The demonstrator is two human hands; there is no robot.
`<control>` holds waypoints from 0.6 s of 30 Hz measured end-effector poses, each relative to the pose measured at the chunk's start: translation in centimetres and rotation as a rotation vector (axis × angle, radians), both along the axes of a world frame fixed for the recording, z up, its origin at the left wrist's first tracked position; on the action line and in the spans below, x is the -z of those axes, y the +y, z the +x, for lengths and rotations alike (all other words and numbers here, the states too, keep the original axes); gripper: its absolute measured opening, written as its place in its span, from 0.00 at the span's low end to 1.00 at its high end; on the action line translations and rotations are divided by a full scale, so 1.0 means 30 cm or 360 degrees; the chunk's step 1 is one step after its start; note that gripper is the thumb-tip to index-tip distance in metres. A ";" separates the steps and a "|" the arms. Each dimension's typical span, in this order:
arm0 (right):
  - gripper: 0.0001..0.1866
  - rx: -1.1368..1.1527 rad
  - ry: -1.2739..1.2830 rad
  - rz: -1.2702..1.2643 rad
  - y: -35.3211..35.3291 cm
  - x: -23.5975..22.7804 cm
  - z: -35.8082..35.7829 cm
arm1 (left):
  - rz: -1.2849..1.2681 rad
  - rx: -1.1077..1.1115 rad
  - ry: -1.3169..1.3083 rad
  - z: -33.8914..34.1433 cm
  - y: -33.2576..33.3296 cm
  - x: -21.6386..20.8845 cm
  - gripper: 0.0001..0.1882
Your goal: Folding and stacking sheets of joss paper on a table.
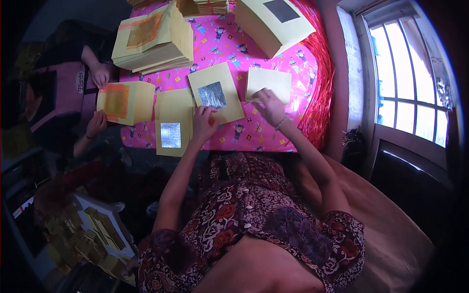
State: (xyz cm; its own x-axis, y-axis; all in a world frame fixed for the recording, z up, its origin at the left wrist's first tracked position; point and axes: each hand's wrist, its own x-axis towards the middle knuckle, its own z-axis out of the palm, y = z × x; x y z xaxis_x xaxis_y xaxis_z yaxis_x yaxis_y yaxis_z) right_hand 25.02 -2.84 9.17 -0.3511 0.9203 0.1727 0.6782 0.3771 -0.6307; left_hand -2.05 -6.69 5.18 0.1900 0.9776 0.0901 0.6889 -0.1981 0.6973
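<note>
My left hand [205, 124] rests its fingers on the lower edge of a pale yellow paper sheet [228, 85], just below the shiny silver square [212, 94] on it. Its fingers are stretched out on the paper. To the right, my right hand [271, 108] is at the lower left edge of a small stack of pale yellow paper [274, 84]. Its thumb and fingers are apart, and nothing shows clearly between them. Left of my left hand lies another yellow sheet with a silver square [170, 135], partly under the tilted one.
At the left, a person's hands [99, 75] hold a yellow sheet with an orange-bordered gold square [116, 101]. Thick paper stacks [178, 49] [261, 29] stand at the back of the pink patterned table cover [215, 36]. Red strands [326, 83] hang along the right edge, near a barred window [410, 78].
</note>
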 end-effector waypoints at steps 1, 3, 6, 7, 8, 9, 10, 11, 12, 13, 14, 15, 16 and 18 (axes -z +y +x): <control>0.13 -0.0123 -0.0103 -0.0021 -0.018 0.037 -0.047 | -0.0009 0.0081 0.0065 -0.017 -0.017 0.005 0.16; 0.16 -0.0344 -0.0266 -0.0059 -0.049 0.103 -0.123 | -0.0074 0.0195 0.0175 -0.037 -0.044 0.005 0.22; 0.16 -0.0453 -0.0503 -0.0035 -0.069 0.168 -0.187 | -0.0077 0.0185 0.0180 -0.043 -0.060 0.021 0.22; 0.17 -0.0460 -0.0566 -0.0008 -0.071 0.187 -0.201 | -0.0081 0.0180 0.0180 -0.051 -0.060 0.028 0.22; 0.17 -0.0469 -0.0567 -0.0011 -0.070 0.189 -0.211 | -0.0074 0.0195 0.0212 -0.059 -0.058 0.041 0.22; 0.16 -0.0484 -0.0629 0.0010 -0.071 0.191 -0.219 | -0.0067 0.0212 0.0245 -0.068 -0.058 0.052 0.23; 0.15 -0.0499 -0.0689 0.0030 -0.071 0.193 -0.226 | -0.0073 0.0205 0.0243 -0.077 -0.062 0.063 0.23; 0.15 -0.0501 -0.0691 0.0028 -0.068 0.203 -0.225 | -0.0092 0.0229 0.0238 -0.081 -0.059 0.062 0.22; 0.13 -0.0503 -0.0705 0.0059 -0.066 0.213 -0.224 | -0.0113 0.0252 0.0234 -0.085 -0.055 0.060 0.22; 0.11 -0.0504 -0.0718 0.0089 -0.063 0.223 -0.221 | -0.0116 0.0251 0.0233 -0.091 -0.049 0.059 0.22; 0.11 -0.0507 -0.0718 0.0085 -0.060 0.219 -0.217 | -0.0127 0.0280 0.0177 -0.099 -0.043 0.060 0.21; 0.08 -0.0560 -0.0701 0.0074 -0.058 0.215 -0.208 | -0.0138 0.0309 0.0121 -0.108 -0.037 0.061 0.19; 0.06 -0.0612 -0.0683 0.0063 -0.055 0.212 -0.204 | -0.0144 0.0309 0.0121 -0.118 -0.032 0.061 0.19; 0.05 -0.0644 -0.0655 0.0034 -0.045 0.211 -0.199 | -0.0147 0.0378 0.0019 -0.131 -0.021 0.053 0.13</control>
State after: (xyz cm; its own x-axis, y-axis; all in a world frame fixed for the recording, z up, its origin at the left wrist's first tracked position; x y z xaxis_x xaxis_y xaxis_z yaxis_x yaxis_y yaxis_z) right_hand 19.07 -4.19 2.85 -0.7167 0.6965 -0.0356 0.6652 0.6675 -0.3346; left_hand -5.98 -7.32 3.59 0.4157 0.9095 -0.0010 0.6390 -0.2912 0.7120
